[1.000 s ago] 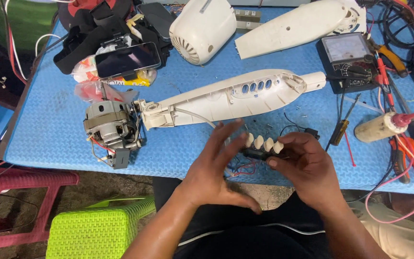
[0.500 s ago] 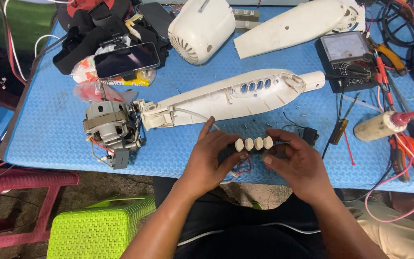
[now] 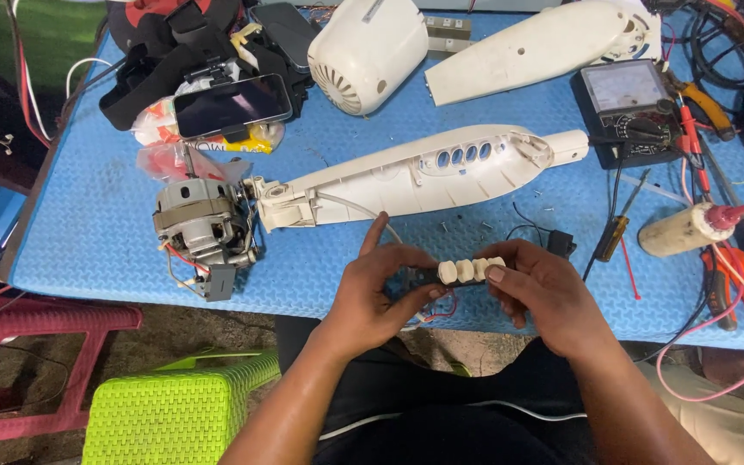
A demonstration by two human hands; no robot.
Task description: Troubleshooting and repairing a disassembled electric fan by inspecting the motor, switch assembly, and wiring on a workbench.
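Both hands meet at the near edge of the table [image 3: 88,232], which is covered by a blue mat. The left hand [image 3: 372,293] and the right hand [image 3: 540,288] pinch the two ends of a switch block [image 3: 467,272], a dark bar carrying a row of cream push-buttons, held just above the mat. The left index finger points up, free of the block; the right thumb lies against the end button. Thin red and white wires hang beneath the block, between the hands.

Just beyond the hands lies a long white housing [image 3: 406,176] with a row of oval holes, joined at its left end to a bare motor [image 3: 200,226]. Farther back are a rounded white cover [image 3: 368,52] and a second white shell [image 3: 536,47]. A phone [image 3: 232,105] rests on black straps at far left. To the right are a meter [image 3: 630,108], a screwdriver [image 3: 615,234], a glue bottle [image 3: 695,228] and red-handled pliers [image 3: 729,280]. A green stool [image 3: 174,413] stands below the table.
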